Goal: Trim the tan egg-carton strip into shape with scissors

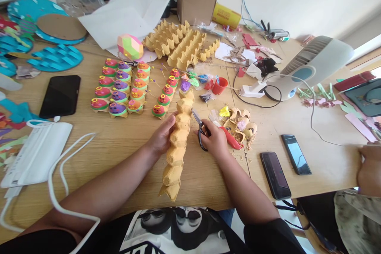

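Left hand (pixel 163 137) closed on a yellow egg-carton strip (pixel 176 152), thumb at its left side, nearer the far end than the near. Strip's rest extends from the grip toward the table's (pixel 205 186) near edge. Right hand (pixel 216 139) wrapped round dark-handled scissors (pixel 197 117), tips just beside strip's right side; contact unclear. Red-and-green painted row (pixel 163 99) stands left of strip's far end.
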`<state>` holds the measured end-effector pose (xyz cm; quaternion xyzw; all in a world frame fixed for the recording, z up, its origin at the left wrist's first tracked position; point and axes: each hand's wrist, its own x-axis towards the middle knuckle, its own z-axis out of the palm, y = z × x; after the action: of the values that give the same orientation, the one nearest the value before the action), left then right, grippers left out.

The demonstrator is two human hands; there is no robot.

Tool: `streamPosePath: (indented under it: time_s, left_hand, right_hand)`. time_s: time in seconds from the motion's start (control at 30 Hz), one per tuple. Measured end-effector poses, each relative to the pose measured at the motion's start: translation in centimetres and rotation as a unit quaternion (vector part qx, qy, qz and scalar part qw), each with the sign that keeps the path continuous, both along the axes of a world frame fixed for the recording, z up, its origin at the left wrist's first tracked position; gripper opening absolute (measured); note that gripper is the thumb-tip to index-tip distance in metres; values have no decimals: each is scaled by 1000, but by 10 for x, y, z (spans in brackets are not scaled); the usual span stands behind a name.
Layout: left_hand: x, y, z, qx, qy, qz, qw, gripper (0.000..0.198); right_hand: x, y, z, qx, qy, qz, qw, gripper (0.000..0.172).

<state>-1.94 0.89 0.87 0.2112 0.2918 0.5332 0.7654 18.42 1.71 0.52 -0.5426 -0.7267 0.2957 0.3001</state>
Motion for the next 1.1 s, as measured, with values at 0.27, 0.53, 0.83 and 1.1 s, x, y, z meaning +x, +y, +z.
streamPosePath:
  time_s: [0.27,0.53,0.83,1.1]
  left_hand:
    - [-1,0,-1,-10,-32,-41,999,48]
    - [-2,0,-5,-23,-47,-75,996,48]
    - [1,0,-4,-10,-43,-54,998,48]
    - [5,0,-4,-1,-13,-27,1000,53]
  right_hand:
    - [2,0,1,71,-72,-17,995,39]
    - [3,-1,-1,77,-80,-16,994,37]
    - [3,-2,5,47,-47,-27,997,36]
    - [-2,6,-1,-101,270,-81,954,44]
